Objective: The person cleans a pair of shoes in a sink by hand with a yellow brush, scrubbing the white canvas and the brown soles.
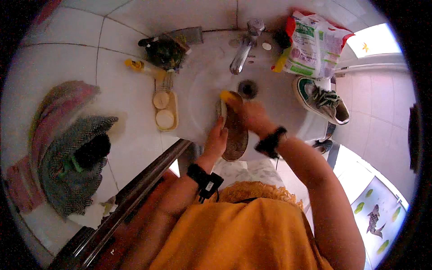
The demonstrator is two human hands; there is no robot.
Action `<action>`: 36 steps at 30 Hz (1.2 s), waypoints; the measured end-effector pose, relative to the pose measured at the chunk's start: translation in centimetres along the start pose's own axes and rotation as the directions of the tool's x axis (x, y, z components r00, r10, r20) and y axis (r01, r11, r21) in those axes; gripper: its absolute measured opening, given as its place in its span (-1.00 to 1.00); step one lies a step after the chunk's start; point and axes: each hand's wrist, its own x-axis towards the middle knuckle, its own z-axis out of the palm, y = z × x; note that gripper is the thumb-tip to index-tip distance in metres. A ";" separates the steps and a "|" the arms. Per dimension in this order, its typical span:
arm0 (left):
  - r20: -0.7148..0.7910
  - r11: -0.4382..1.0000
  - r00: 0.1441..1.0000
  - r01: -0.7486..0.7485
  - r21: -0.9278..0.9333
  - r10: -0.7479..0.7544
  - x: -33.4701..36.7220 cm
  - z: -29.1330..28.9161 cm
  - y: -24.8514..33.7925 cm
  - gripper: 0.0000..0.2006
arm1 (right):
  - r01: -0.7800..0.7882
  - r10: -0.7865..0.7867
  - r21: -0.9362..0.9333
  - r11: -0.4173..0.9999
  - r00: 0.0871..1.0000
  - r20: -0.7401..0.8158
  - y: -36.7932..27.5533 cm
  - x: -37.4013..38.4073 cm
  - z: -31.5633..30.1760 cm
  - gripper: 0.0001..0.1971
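Note:
A shoe (235, 141) is held over the near part of the white sink (198, 92), its brown sole facing up. My left hand (218, 138) grips the shoe's left side, thumb along the edge. Closed above the sole, my right hand (254, 118) holds what looks like a yellow brush (228, 96); its yellow end pokes out to the left, and the rest is hidden by the fingers. Blur softens the right hand. A green and white laced shoe (318, 100) rests on the sink's right rim.
A chrome faucet (243, 54) and drain (247, 89) lie beyond the hands. Left stand a soap dish (174, 121), a yellow bottle (144, 68) and a dark bag (164, 52). A plastic package (313, 47) leans back right. Cloths (67, 166) hang far left.

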 end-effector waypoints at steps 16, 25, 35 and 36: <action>0.071 0.970 0.970 0.236 -0.057 -0.232 -0.4 -0.8 0.8 -0.52 | -0.212 0.218 -0.072 0.975 0.973 0.077 -2.7 -5.0 -0.9 -0.62; 0.088 0.995 0.992 0.097 -0.026 -0.094 0.0 0.4 -0.3 -0.51 | -0.309 0.307 -0.033 0.951 0.950 -0.048 2.3 0.9 0.9 -0.74; 0.050 0.992 0.991 0.127 -0.007 -0.127 -0.3 -0.5 2.0 -0.55 | -0.206 0.206 0.016 0.979 0.977 -0.057 -1.0 -1.9 -0.8 -0.65; 0.057 0.992 0.991 0.124 -0.010 -0.123 -0.3 -0.2 1.9 -0.55 | -0.195 0.199 0.041 0.980 0.970 -0.137 0.1 -0.7 -0.1 -0.71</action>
